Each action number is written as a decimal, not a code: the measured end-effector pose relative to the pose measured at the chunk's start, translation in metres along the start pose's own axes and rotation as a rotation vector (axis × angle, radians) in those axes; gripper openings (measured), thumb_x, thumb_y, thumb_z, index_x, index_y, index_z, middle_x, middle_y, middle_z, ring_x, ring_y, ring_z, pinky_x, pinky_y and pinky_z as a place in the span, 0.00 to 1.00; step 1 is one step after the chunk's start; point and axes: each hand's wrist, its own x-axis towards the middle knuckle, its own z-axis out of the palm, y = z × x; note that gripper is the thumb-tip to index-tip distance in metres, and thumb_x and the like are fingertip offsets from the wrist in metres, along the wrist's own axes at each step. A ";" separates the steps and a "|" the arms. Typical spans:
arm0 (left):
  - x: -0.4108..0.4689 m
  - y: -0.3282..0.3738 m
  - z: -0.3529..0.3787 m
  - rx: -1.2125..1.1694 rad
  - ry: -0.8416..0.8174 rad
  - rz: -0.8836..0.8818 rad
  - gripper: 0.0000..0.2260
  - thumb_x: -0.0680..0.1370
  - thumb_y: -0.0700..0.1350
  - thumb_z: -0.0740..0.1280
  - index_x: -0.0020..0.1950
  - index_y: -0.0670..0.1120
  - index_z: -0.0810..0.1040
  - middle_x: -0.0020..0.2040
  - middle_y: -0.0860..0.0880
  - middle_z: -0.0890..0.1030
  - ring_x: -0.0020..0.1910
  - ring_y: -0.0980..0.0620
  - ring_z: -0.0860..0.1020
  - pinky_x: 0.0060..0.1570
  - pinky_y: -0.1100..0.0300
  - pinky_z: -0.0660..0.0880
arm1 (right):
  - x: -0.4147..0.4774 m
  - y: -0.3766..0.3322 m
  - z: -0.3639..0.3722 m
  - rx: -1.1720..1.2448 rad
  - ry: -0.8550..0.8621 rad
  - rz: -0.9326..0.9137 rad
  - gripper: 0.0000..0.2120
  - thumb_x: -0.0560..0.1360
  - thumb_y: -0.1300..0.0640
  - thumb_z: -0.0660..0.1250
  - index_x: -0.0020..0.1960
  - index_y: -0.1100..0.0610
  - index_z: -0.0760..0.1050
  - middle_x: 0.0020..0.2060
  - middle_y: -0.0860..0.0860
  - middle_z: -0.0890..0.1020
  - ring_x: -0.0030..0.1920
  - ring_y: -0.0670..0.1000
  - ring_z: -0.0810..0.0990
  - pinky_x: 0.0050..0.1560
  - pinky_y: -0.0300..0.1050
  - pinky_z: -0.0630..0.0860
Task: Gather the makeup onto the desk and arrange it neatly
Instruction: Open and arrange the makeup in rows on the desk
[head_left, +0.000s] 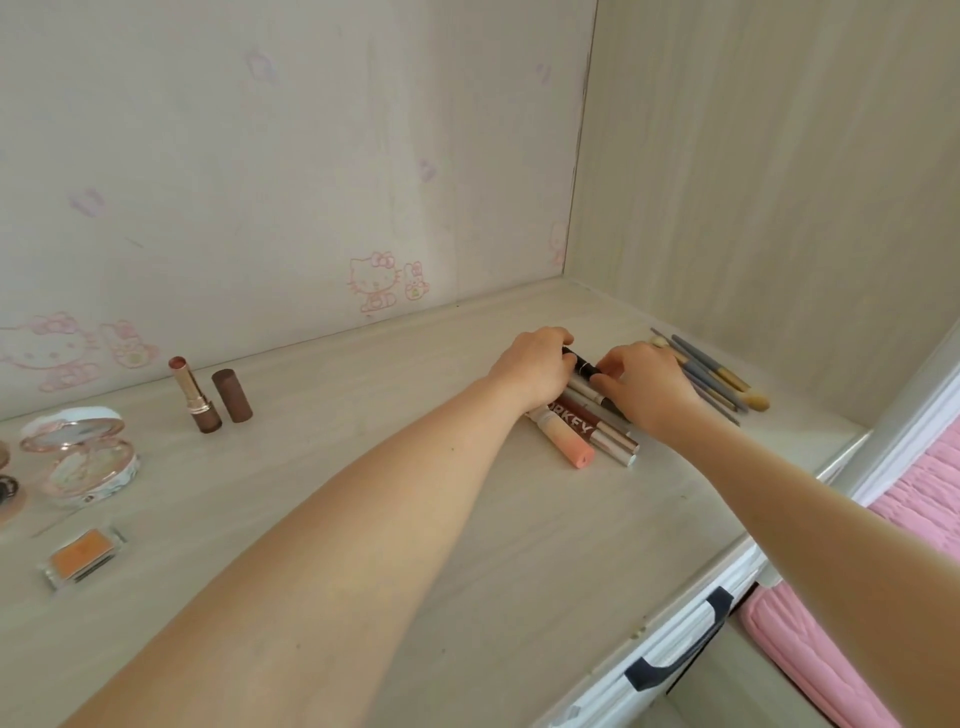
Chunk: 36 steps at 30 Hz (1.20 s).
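My left hand and right hand pinch the black tube ends; lay it parallel, flush against tube row.

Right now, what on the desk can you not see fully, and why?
Head view:
- Black tube: both ends covered by the fingers of the left hand and right hand.
- Row of tubes: far ends hidden under both hands.
- Brushes: partly behind the right hand.
- Dark items at the left edge: cut off, unidentifiable.
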 end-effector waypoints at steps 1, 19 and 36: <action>-0.002 0.001 -0.001 -0.022 0.022 0.009 0.18 0.80 0.45 0.59 0.70 0.47 0.70 0.68 0.44 0.74 0.66 0.45 0.71 0.66 0.54 0.68 | -0.002 -0.001 0.000 0.024 0.011 0.000 0.11 0.77 0.51 0.65 0.56 0.54 0.79 0.49 0.52 0.81 0.47 0.53 0.78 0.46 0.50 0.78; -0.117 0.006 -0.063 -1.101 0.428 -0.277 0.06 0.72 0.29 0.70 0.46 0.37 0.77 0.43 0.42 0.79 0.43 0.45 0.81 0.46 0.56 0.82 | -0.095 -0.078 -0.033 0.556 0.185 -0.062 0.08 0.74 0.61 0.67 0.49 0.52 0.82 0.39 0.45 0.82 0.42 0.43 0.79 0.40 0.28 0.70; -0.285 -0.054 -0.117 -1.358 0.410 -0.397 0.10 0.73 0.37 0.72 0.53 0.38 0.79 0.48 0.41 0.84 0.48 0.47 0.83 0.47 0.59 0.80 | -0.210 -0.186 -0.014 0.881 -0.027 -0.064 0.04 0.74 0.58 0.69 0.47 0.51 0.76 0.38 0.47 0.85 0.42 0.49 0.82 0.44 0.49 0.79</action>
